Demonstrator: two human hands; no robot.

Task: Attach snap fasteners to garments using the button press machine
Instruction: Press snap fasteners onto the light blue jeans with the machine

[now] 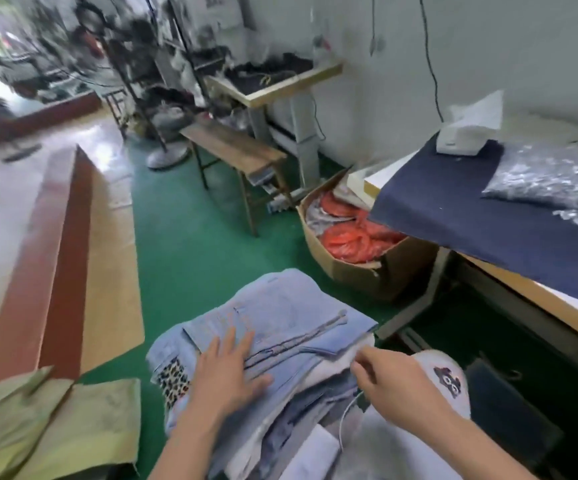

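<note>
A stack of light blue denim garments (280,317) lies low in front of me on the green floor side, with a leopard-print piece (173,377) showing at its left edge. My left hand (227,367) rests flat on top of the stack, fingers straight and spread. My right hand (389,375) is at the stack's right edge, thumb and fingers curled at the edge of a pale fabric layer; whether they pinch it is blurred. A bag of silvery snap fasteners (550,178) lies on the dark blue cloth of the worktable (471,216) at the right. No press machine is visible.
A cardboard box (356,268) with orange-red bags stands on the floor by the table. A wooden bench (232,147) and a sewing table (273,84) stand behind. A tissue box (467,133) sits on the worktable. Olive-green fabric (52,424) lies at lower left.
</note>
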